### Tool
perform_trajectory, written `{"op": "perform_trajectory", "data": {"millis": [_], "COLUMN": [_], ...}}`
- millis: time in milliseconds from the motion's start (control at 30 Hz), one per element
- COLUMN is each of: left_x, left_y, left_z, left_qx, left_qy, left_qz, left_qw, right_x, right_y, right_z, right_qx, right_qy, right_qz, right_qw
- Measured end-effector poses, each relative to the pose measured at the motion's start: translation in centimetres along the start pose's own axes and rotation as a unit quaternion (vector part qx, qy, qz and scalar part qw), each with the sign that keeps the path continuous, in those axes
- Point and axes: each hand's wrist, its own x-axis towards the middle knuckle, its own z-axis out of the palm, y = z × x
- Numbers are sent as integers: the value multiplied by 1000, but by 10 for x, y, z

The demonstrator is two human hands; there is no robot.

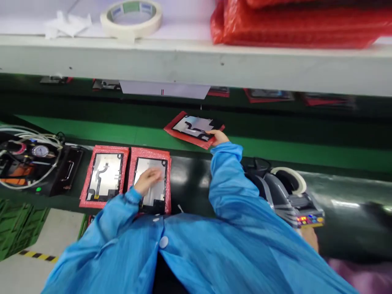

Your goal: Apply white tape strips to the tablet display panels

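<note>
My left hand [148, 179] lies with its fingers flat on a silver and black panel [157, 192], which rests on a red bubble-wrap sheet at the near edge of the dark bench. A second panel on red wrap [104, 175] sits just left of it. My right hand [218, 136] reaches forward and grips the near right corner of a third panel on red wrap [192, 127], which sits tilted on the green conveyor belt [92, 130]. Both arms are in blue sleeves.
A tape dispenser [288, 196] with lit buttons stands at the right, with another hand [310, 237] just below it. A fixture with a gauge and hoses [30, 159] sits at the left. The shelf above holds a tape roll [131, 16] and red bags [300, 20]. Green crates [15, 228] stand on the floor.
</note>
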Motion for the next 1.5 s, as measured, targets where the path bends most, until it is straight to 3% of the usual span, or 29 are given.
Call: {"op": "perform_trajectory", "data": {"millis": [67, 100, 167, 200, 267, 300, 400, 500, 600, 667, 733, 800, 833, 867, 900, 967, 1033, 1100, 1200, 1267, 1333, 1400, 1500], "left_x": [36, 50, 69, 72, 67, 61, 36, 22, 20, 18, 11, 1, -3, -7, -11, -19, -27, -36, -49, -57, -63, -66, -63], "left_y": [10, 15, 25, 29, 32, 31, 23, 13, 8, 9, 14, 20, 22, 24, 26, 30, 34, 40, 59, 82, 115, 151, 190], "left_z": [30, 42, 53, 51, 34, 20, -30, -69, -84, -84, -82, -81, -81, -82, -84, -89, -92, -94, -92, -89, -80, -65, -25], "left_qx": [-92, -122, -157, -168, -158, -136, -17, 164, 286, 314, 340, 360, 373, 414, 447, 494, 496, 474, 435, 416, 400, 383, 372], "left_qy": [-26, -23, -15, -3, 29, 43, 52, 81, 123, 138, 158, 181, 189, 188, 184, 174, 163, 153, 145, 170, 225, 270, 197], "left_qz": [-92, -106, -72, -22, 77, 115, 138, 88, 59, 64, 79, 101, 110, 111, 120, 155, 216, 284, 385, 456, 527, 579, 623], "left_qw": [991, 987, 985, 985, 984, 983, 989, 979, 948, 937, 924, 910, 902, 884, 867, 838, 825, 819, 801, 768, 716, 668, 659], "right_x": [-35, -58, -113, -143, -202, -229, -287, -308, -313, -314, -313, -309, -306, -302, -298, -284, -259, -227, -196, -202, -226, -260, -303], "right_y": [17, 27, 52, 66, 96, 111, 151, 178, 187, 176, 144, 87, 51, 12, -29, -106, -167, -206, -227, -223, -209, -188, -147], "right_z": [21, 31, 46, 51, 55, 56, 57, 60, 59, 58, 61, 71, 79, 90, 103, 134, 169, 200, 223, 217, 194, 158, 92], "right_qx": [67, 105, 159, 167, 161, 155, 128, 77, 12, -57, -145, -219, -233, -241, -240, -231, -278, -347, -458, -484, -453, -393, -310], "right_qy": [20, 35, 45, 42, 12, -12, -109, -214, -314, -404, -464, -448, -405, -340, -266, -173, -147, -183, -259, -269, -263, -264, -268], "right_qz": [35, 28, -25, -52, -91, -71, 94, 244, 296, 277, 195, 13, -125, -276, -412, -593, -676, -665, -592, -561, -570, -589, -566], "right_qw": [997, 993, 986, 984, 983, 985, 981, 943, 902, 870, 852, 867, 875, 866, 838, 752, 667, 636, 610, 615, 633, 655, 715]}}
